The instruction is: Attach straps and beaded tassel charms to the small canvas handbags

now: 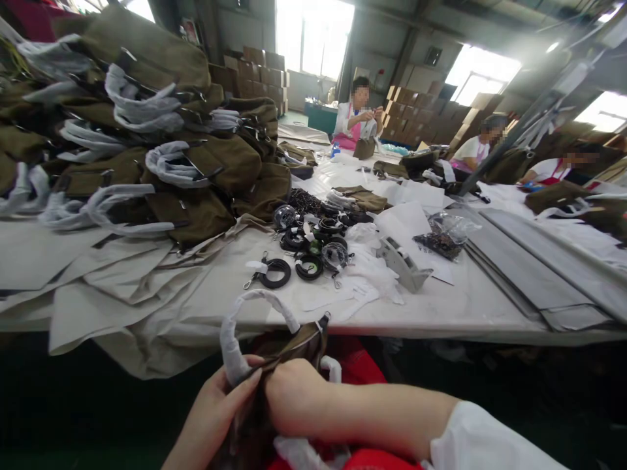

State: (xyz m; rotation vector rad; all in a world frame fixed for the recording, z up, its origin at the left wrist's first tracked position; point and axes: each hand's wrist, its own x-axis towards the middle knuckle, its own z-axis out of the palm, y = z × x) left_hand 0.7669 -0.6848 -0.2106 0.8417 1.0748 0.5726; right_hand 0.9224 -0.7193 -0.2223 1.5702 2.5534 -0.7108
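Note:
In my lap, below the table edge, I hold an olive-brown bag whose handle is wrapped in white foam. My left hand pinches the bag's fabric near the wrapped handle, fingers closed on it. My right hand is curled into the bag's opening, fingers hidden inside the fabric. Both hands touch each other at the bag's top.
A tall pile of similar olive bags with wrapped handles fills the table's left. Coiled black straps and paper lie mid-table, with a grey tape dispenser and flat grey sheets to the right. Three other people work at the far end.

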